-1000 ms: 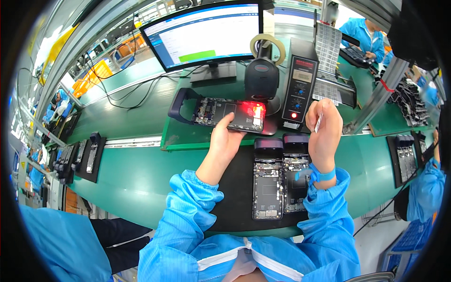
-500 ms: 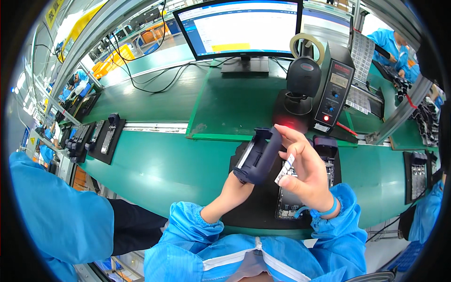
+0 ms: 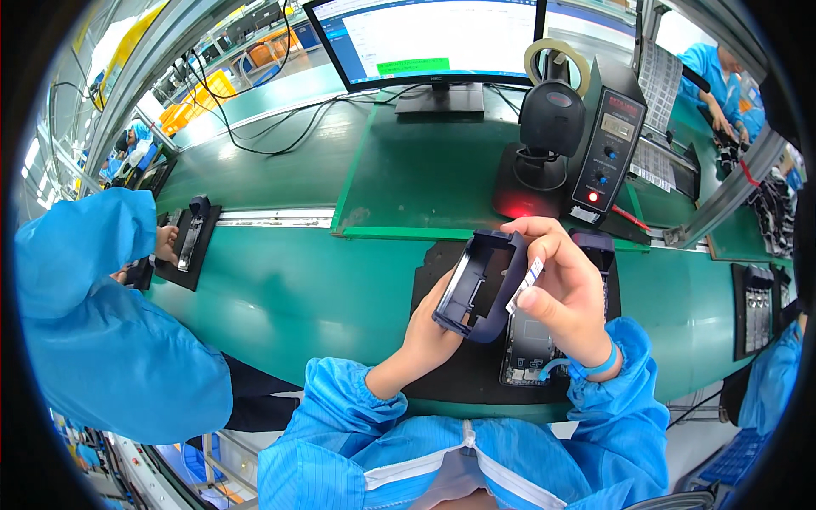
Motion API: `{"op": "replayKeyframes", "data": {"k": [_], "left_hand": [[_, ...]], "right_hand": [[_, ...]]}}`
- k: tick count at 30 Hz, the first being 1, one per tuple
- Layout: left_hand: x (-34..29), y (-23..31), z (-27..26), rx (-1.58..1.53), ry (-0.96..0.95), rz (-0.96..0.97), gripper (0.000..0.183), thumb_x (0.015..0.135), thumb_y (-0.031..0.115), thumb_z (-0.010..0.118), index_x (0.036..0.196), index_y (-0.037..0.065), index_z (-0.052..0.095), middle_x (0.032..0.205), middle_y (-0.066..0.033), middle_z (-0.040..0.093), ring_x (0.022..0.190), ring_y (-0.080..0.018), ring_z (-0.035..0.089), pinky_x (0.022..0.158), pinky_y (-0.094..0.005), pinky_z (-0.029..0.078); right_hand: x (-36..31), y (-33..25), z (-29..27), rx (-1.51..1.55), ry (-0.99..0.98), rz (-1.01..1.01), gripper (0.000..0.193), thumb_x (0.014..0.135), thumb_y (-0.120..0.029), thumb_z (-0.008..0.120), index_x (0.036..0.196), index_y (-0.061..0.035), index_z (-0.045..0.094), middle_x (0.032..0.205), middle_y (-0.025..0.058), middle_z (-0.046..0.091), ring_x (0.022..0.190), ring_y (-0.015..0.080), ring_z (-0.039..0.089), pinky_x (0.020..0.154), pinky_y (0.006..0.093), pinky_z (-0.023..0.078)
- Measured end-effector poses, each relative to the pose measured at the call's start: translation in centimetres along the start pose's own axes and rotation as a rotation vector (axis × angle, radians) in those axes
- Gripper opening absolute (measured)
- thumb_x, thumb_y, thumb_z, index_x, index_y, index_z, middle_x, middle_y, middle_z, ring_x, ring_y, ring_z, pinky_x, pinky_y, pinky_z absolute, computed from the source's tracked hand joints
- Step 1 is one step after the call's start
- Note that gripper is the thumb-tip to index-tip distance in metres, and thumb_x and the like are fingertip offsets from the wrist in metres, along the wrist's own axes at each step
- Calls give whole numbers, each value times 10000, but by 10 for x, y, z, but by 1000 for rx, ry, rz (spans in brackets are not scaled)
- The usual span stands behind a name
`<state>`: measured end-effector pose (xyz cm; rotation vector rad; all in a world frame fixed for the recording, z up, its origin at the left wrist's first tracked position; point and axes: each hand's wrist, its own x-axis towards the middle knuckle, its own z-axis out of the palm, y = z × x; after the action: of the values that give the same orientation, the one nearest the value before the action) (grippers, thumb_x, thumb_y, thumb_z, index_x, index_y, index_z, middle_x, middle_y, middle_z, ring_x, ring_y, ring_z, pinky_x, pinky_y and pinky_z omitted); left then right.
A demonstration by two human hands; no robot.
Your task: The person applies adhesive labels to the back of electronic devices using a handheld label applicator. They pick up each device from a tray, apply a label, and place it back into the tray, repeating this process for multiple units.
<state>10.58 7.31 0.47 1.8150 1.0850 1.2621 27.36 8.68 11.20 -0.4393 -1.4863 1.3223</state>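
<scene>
My left hand (image 3: 427, 334) is closed round the lower left side of a hollow, dark purple-black plastic housing (image 3: 507, 296), held tilted above the mat. A small white printed label (image 3: 525, 286) sits between the thumb and fingers of my right hand (image 3: 565, 293), whose fingertips are at the housing's upper right edge. Below them an opened electronic device (image 3: 529, 340) with a dark inner plate and circuit parts lies on a black mat (image 3: 455, 374). My right hand and forearm hide part of this device. A blue band circles my right wrist.
Behind my hands stand a black scanner (image 3: 551, 127) on a stand, a dark control box (image 3: 608, 153) with knobs, and a monitor (image 3: 433, 42). At left, a co-worker's blue sleeve (image 3: 93, 246) reaches toward devices on a mat (image 3: 197, 246). More devices (image 3: 756, 314) lie at right.
The housing has turned so its hollow inside shows more. On the monitor, a yellow block has become green. The co-worker at left has reached in over the devices there.
</scene>
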Motion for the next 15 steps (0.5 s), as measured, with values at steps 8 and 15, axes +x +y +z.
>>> {"op": "replayKeyframes", "data": {"k": [8, 15], "left_hand": [[0, -1, 1, -177, -44, -52, 448, 786, 58, 525, 1210, 4, 390, 1101, -118, 511, 991, -213, 530, 837, -295, 420], [-16, -5, -5, -206, 97, -358, 572, 683, 2, 655, 1183, -6, 378, 1081, -100, 498, 962, -184, 517, 846, -294, 407]], "right_hand": [[-5, 7, 2, -379, -12, -192, 318, 709, -100, 690, 877, -59, 423, 1097, 113, 411, 1028, 172, 435, 786, 305, 423], [11, 20, -31, 200, 411, -38, 192, 829, -55, 539, 922, -86, 373, 876, 49, 508, 716, 85, 500, 626, 221, 429]]}}
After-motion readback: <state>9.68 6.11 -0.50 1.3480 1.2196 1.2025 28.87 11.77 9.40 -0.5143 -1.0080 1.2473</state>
